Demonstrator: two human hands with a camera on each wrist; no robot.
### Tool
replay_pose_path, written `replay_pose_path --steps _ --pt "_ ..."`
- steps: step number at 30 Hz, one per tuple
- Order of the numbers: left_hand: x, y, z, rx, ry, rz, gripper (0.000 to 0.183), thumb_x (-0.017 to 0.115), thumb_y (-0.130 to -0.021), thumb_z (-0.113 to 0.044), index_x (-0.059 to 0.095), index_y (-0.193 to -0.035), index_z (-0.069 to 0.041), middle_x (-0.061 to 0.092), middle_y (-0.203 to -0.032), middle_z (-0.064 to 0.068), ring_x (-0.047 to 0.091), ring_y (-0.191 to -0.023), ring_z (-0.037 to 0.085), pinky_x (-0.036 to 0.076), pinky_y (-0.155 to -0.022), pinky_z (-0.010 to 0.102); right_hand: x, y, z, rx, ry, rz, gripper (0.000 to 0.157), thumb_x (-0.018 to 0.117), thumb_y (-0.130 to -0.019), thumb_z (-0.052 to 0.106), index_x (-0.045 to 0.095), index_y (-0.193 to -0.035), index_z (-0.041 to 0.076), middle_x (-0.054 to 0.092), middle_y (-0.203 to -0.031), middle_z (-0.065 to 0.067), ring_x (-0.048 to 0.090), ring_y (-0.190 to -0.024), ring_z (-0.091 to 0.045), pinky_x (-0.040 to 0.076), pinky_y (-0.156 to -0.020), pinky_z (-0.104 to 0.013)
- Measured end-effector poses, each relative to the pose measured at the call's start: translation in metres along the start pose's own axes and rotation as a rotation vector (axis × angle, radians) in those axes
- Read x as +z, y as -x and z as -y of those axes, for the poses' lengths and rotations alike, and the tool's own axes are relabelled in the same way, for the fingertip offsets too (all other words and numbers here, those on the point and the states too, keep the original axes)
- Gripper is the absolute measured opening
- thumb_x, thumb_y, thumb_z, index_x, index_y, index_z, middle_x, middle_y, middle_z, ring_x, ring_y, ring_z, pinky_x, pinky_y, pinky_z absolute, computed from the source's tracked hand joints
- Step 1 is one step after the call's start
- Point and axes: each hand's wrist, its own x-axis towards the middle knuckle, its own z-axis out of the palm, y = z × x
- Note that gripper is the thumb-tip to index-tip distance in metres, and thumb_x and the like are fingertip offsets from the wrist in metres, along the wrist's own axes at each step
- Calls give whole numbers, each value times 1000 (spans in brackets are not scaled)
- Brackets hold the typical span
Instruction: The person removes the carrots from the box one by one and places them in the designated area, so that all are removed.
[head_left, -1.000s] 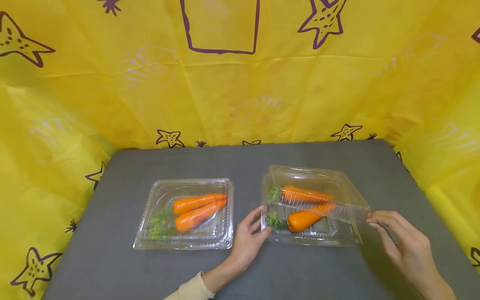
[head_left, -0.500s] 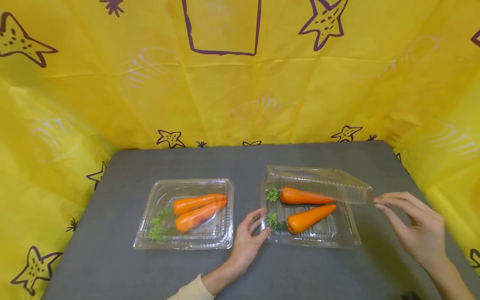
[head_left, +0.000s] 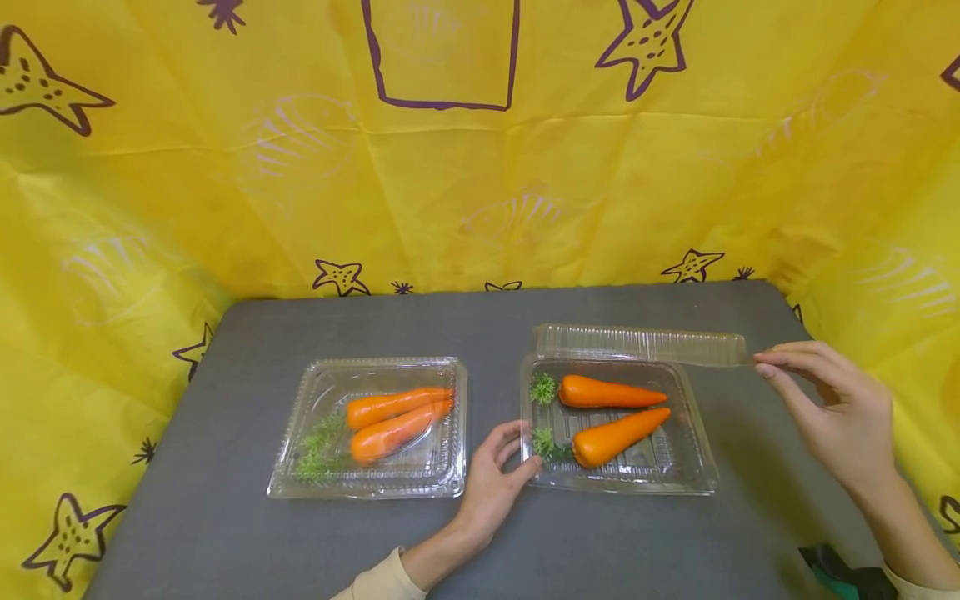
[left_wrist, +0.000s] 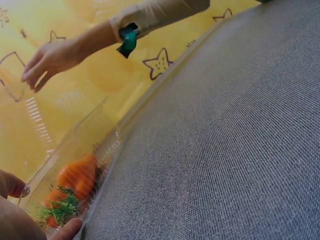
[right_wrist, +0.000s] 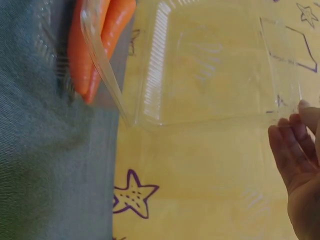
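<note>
A clear plastic clamshell container (head_left: pixel 697 467) lies on the right with its lid (head_left: pixel 637 343) raised at the back. Inside it rest two orange carrots, the far one (head_left: pixel 609 392) and the near one (head_left: pixel 618 437), with green tops (head_left: pixel 543 389) at their left ends. My left hand (head_left: pixel 491 483) grips the container's left side, thumb at the near corner and fingers farther back; the left wrist view shows the green tops (left_wrist: pixel 62 207) between thumb and fingers. With fingertips and thumb, my right hand (head_left: pixel 843 408) pinches the lid's right corner, as the right wrist view also shows on the clear lid (right_wrist: pixel 210 75).
A second clear container (head_left: pixel 285 467), lid down, stands to the left with two carrots (head_left: pixel 401 425) and greens inside. Both containers are on a grey cloth-covered table (head_left: pixel 585 550). Yellow patterned fabric (head_left: pixel 450 183) hangs behind and at the sides.
My right hand has moved up and away with the lid, swinging it from partly over the carrots to upright at the back. My left hand has stayed at the container's left side.
</note>
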Motion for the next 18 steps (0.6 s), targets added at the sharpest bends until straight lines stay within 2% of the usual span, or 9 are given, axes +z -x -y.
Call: replay_pose_path --steps 3,9,14,18 --pt "1 0 0 14 3 6 48 69 -84 0 53 -129 3 51 -139 21 48 -131 35 52 -95 21 0 -6 -3 -7 -68 -6 23 71 -84 -7 62 -87 -28 71 -93 -15 66 -91 -16 54 -89 -16" --pt "1 2 1 22 -6 4 48 70 -84 -1 53 -128 3 52 -138 21 47 -131 36 52 -96 22 4 -20 -9 -31 -124 -32 25 73 -82 -8 61 -88 -29 72 -94 -18 67 -91 -19 54 -88 -17" --pt "0 4 1 13 -3 -3 48 70 -84 -2 53 -129 3 52 -139 21 47 -132 35 53 -94 20 11 -27 -19 -45 -228 -101 22 72 -80 -14 60 -87 -31 72 -93 -20 66 -89 -21 55 -84 -19" --pt "0 4 1 3 -5 0 49 70 -84 -3 53 -129 1 52 -139 19 47 -132 33 52 -95 20 11 -28 -28 -6 -193 -146 22 71 -78 -17 60 -92 -30 72 -95 -18 67 -89 -19 56 -85 -19"
